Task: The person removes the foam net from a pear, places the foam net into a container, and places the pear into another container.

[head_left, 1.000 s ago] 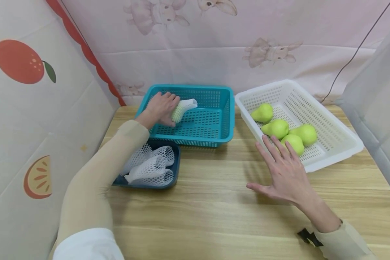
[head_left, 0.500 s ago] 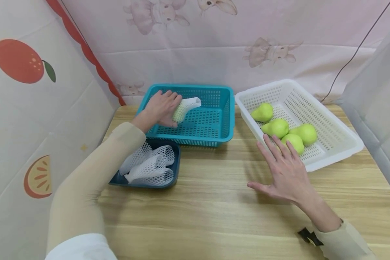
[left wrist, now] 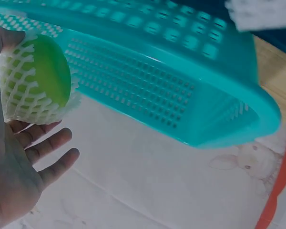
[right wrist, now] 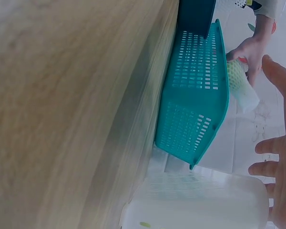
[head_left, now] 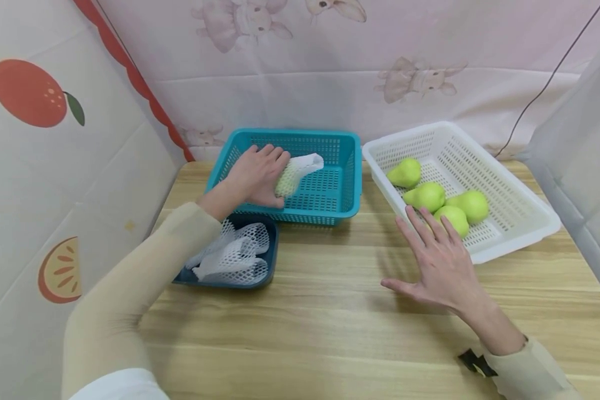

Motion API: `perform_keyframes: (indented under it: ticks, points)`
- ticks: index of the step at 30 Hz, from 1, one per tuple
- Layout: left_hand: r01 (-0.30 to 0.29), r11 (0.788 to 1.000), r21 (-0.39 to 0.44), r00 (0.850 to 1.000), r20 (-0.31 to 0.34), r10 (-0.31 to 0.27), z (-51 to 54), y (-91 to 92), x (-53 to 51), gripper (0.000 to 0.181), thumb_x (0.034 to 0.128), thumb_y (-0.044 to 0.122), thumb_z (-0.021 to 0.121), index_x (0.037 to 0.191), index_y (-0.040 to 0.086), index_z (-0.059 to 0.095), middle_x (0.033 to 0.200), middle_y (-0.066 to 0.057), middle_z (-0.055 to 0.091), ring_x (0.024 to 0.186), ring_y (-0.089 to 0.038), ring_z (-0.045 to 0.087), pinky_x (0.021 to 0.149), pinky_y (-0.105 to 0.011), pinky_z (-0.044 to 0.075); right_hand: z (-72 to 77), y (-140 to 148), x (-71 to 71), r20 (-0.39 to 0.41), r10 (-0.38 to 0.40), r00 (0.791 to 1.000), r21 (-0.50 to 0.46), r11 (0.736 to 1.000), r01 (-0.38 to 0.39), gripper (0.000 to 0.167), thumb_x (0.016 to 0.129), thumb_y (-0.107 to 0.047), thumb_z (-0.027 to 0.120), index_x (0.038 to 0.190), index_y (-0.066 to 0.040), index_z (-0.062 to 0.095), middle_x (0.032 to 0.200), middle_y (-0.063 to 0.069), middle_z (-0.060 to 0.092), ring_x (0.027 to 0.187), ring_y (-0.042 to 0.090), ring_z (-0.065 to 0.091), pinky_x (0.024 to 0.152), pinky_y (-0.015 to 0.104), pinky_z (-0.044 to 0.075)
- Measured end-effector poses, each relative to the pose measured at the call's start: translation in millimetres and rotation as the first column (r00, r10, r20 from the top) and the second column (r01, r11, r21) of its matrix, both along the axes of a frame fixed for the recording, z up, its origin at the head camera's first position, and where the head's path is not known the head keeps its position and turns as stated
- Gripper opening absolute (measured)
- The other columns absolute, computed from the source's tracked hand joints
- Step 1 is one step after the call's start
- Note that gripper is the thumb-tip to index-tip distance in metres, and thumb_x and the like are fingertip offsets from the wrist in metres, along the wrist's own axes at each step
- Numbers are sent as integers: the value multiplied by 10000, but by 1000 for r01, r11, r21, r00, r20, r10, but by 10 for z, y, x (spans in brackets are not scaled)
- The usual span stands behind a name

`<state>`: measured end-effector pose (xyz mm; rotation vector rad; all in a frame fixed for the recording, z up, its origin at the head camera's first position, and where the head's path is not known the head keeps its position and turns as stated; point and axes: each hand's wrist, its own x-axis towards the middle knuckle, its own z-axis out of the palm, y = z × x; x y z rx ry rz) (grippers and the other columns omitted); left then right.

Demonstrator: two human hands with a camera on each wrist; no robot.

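Observation:
My left hand [head_left: 261,176] holds a green pear in a white foam net [head_left: 289,180] above the teal basket [head_left: 351,208]. The net's loose white end sticks out to the right. In the left wrist view, bare green skin of the pear [left wrist: 52,71] shows at the net's opening, with the thumb on top and other fingers extended below. My right hand [head_left: 442,266], fingers spread and straight, is by the near left rim of the white basket [head_left: 520,236]. Several bare green pears [head_left: 425,197] lie in that basket. Its fingertips look close to the rim; contact is unclear.
A dark blue tray [head_left: 272,261] with several white foam nets [head_left: 232,261] stands in front of the teal basket, partly behind the left sleeve. The wooden table [head_left: 320,322] meets a printed cloth backdrop [head_left: 310,100], with cloth panels at both sides.
My left hand has moved slightly right and nearer with the netted pear, still above the teal basket. The right hand has hardly moved.

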<state>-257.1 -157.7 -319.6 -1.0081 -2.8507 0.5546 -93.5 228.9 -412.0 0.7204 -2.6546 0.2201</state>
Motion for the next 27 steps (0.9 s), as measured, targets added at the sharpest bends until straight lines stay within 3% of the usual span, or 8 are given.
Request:
perform_keyframes:
  ticks: [5,13,20,27]
  points:
    - [25,999,46,999,-32,-23,18,51,172,837,798,676,721,1314,58,493,1197,-129,604,1016,-302,546,816,-432,505,5,-1,2,6,-5,1000,0,1000,5,1238,775,-995,426,1627,-98,390,1707,183,361,1568,421,326,1239,660,286]
    - [37,987,159,999,-23,-34,29,127,448,815,774,634,747,1320,72,524,1185,-112,629,1027,-295,570,871,-448,547,-8,-1,-5,-7,-3,1000,-5,1000,3,1248,788,-1015,343,1619,-85,403,1699,185,376,1561,420,336,1231,662,295]
    - [64,955,290,998,-6,-65,24,227,698,851,758,630,736,1364,73,520,1202,-95,646,1020,-275,586,844,-436,553,-23,-2,-12,-20,4,1000,-12,1000,-4,1256,791,-1020,317,1620,-79,401,1701,185,373,1549,436,353,1221,666,300]
    - [93,922,376,995,-4,-99,-52,342,973,889,739,638,752,1383,65,533,1254,-96,665,1085,-277,616,947,-454,563,-17,-10,-22,-30,11,999,-23,1000,-11,1254,793,-1021,305,1612,-77,415,1687,195,392,1537,442,363,1216,669,302]
